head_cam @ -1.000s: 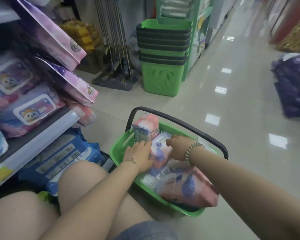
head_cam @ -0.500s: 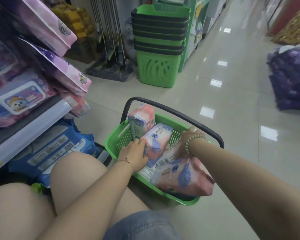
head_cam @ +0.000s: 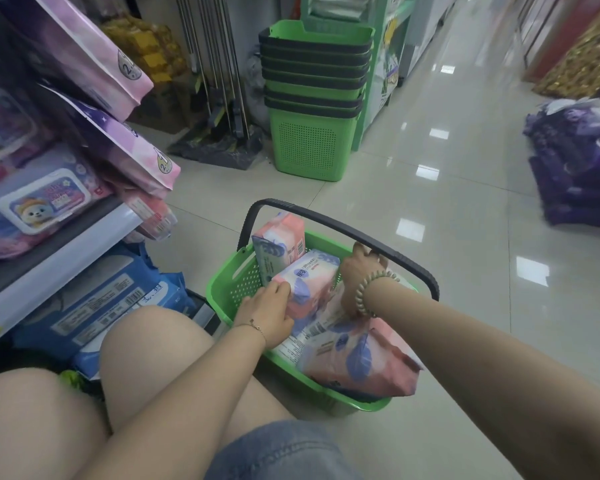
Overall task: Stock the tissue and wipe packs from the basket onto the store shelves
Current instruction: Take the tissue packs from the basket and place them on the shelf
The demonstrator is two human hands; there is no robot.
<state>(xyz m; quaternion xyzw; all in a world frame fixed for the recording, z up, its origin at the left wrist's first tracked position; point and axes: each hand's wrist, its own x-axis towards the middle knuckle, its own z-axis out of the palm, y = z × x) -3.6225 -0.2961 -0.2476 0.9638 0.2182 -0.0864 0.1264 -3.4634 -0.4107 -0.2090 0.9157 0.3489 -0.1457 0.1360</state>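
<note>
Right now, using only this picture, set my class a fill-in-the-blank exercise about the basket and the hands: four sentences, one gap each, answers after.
1. The basket with the packs is coloured ____.
2. Its raised handle is coloured ____.
3. The left hand and the right hand grip the pink pack, which lies inside the ____.
4. The beaded bracelet is on the ____ wrist.

Answers: green; black; basket; right.

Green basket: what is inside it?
Pink-and-blue tissue packs: an upright pack at the back, a middle pack between left hand and right hand, a large pack in front. Beneath them is covered.
</note>
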